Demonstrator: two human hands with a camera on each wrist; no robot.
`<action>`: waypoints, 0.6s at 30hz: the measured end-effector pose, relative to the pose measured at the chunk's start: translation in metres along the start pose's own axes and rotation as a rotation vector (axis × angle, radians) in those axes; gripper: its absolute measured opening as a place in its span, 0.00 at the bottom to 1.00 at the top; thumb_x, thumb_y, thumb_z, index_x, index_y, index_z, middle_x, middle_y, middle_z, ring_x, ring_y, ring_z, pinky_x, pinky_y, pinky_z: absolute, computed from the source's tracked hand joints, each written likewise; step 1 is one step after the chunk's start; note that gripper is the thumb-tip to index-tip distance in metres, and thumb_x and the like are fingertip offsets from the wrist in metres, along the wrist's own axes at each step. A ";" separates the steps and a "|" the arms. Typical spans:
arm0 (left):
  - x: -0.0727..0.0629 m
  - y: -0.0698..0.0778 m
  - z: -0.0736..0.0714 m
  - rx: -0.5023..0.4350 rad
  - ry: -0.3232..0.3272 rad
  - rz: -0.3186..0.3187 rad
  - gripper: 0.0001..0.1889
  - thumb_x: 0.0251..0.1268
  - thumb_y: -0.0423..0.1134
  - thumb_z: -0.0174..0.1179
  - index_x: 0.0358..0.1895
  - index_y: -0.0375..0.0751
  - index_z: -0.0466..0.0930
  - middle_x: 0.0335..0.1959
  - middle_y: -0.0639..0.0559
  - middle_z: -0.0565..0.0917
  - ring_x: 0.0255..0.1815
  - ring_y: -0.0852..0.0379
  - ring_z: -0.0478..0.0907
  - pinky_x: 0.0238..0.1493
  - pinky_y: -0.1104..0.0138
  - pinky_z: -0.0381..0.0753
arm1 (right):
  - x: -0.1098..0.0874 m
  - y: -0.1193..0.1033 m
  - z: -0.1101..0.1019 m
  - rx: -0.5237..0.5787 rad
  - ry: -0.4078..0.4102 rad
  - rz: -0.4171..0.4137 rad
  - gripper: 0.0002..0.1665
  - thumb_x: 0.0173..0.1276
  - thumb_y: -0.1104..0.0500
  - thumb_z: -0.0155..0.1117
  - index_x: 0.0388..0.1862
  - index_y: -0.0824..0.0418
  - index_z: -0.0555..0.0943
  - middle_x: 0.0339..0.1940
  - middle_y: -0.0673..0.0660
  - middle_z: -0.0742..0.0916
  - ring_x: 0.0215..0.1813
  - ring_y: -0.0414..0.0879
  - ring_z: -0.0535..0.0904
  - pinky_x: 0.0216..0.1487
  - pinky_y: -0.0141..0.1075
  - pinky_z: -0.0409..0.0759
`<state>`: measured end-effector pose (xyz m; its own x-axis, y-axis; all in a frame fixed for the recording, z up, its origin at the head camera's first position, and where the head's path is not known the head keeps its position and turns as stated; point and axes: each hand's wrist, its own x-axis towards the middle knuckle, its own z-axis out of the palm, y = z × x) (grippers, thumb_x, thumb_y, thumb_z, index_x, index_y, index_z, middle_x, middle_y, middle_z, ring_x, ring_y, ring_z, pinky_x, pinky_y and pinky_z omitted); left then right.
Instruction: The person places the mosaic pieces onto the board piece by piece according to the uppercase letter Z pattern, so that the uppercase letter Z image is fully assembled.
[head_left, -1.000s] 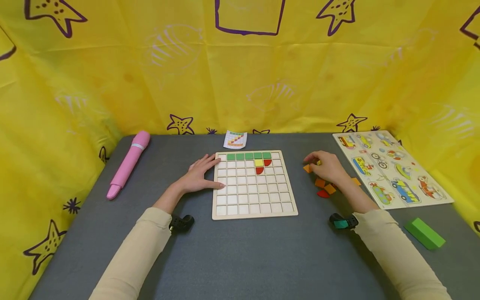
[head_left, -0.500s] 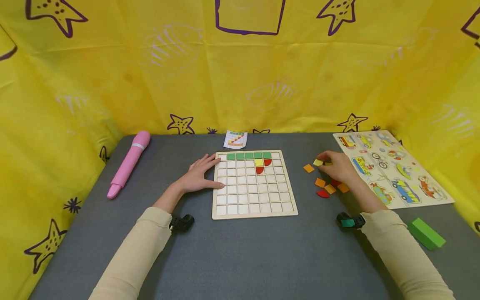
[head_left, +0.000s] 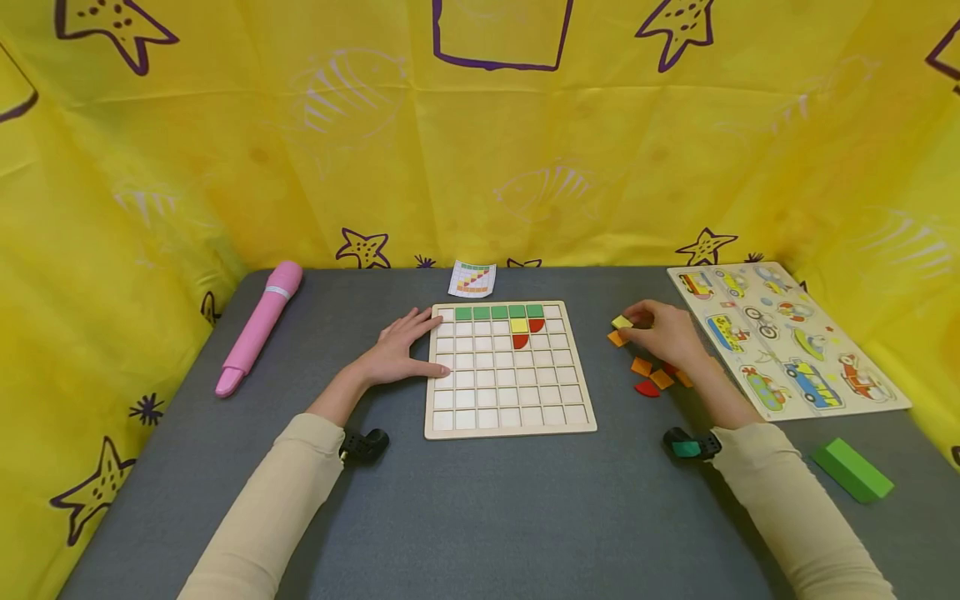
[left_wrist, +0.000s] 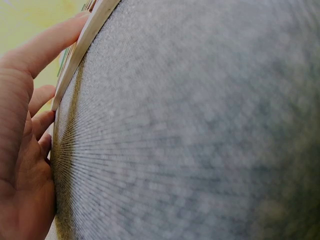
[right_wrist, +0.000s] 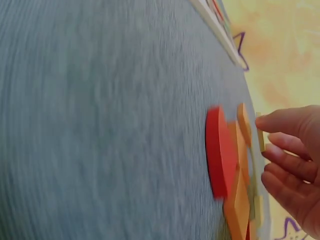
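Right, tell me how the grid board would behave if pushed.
The grid board looks stiff, as its edges run straight. Lying flat on the table, it would probably slide rather than tip. The green tiles sit in its framed cells, so they should ride along.

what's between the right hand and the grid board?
Head view: yellow tile pinched at the fingertips of the right hand, an orange tile right by it, then bare grey tabletop up to the grid board.
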<state>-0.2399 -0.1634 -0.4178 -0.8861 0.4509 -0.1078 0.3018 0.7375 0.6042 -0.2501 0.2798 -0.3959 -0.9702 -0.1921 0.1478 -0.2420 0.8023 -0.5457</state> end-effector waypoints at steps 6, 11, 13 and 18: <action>0.000 0.001 0.000 0.006 -0.002 -0.009 0.51 0.54 0.61 0.67 0.78 0.47 0.52 0.80 0.49 0.45 0.79 0.48 0.32 0.72 0.44 0.33 | 0.005 -0.016 0.013 0.060 -0.030 0.012 0.17 0.64 0.56 0.70 0.47 0.65 0.83 0.36 0.60 0.86 0.37 0.52 0.81 0.38 0.40 0.75; -0.001 0.001 0.000 0.003 -0.002 -0.010 0.51 0.54 0.61 0.67 0.78 0.47 0.52 0.80 0.49 0.45 0.79 0.48 0.32 0.72 0.44 0.33 | 0.010 -0.038 0.028 0.086 -0.067 -0.006 0.15 0.63 0.55 0.71 0.45 0.63 0.84 0.35 0.57 0.85 0.37 0.50 0.78 0.36 0.38 0.72; -0.001 0.001 0.000 0.004 -0.003 -0.010 0.51 0.54 0.61 0.67 0.78 0.47 0.52 0.80 0.49 0.45 0.79 0.48 0.32 0.72 0.44 0.33 | 0.012 -0.050 0.034 0.114 -0.091 -0.011 0.14 0.63 0.55 0.71 0.44 0.62 0.84 0.35 0.57 0.85 0.37 0.50 0.77 0.35 0.39 0.73; -0.001 0.000 0.000 0.004 -0.003 -0.015 0.51 0.54 0.61 0.67 0.78 0.47 0.52 0.80 0.50 0.45 0.79 0.49 0.32 0.72 0.43 0.33 | 0.016 -0.079 0.049 0.167 -0.141 -0.064 0.10 0.61 0.56 0.73 0.37 0.60 0.85 0.32 0.54 0.86 0.38 0.49 0.80 0.38 0.39 0.75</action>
<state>-0.2389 -0.1634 -0.4177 -0.8895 0.4411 -0.1191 0.2899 0.7464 0.5991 -0.2474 0.1856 -0.3914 -0.9421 -0.3266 0.0760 -0.2908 0.6831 -0.6700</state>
